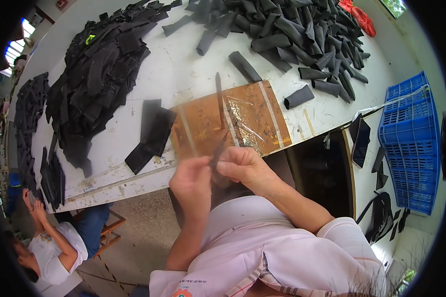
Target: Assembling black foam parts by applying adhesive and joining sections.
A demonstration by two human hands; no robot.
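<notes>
Both my hands meet above the table's near edge, in front of a brown board (203,111) with tape strips. My left hand (191,185) is closed, its fingertips pinched on a thin dark piece of fabric (220,148). Against the same piece, my right hand (247,168) is closed with thumb and fingers together. The piece is slightly blurred and my fingers hide part of it. Beyond them a narrow pointed stick (219,99) extends over the board and past its far edge. Flat black fabric pieces (152,131) lie left of the board.
A large heap of flat black pieces (104,69) covers the table's left. Dark grey fabric tubes (292,34) are piled at the far right, with a red plastic bag (359,20) behind. A blue crate (411,143) stands right. Another person (59,247) sits at lower left.
</notes>
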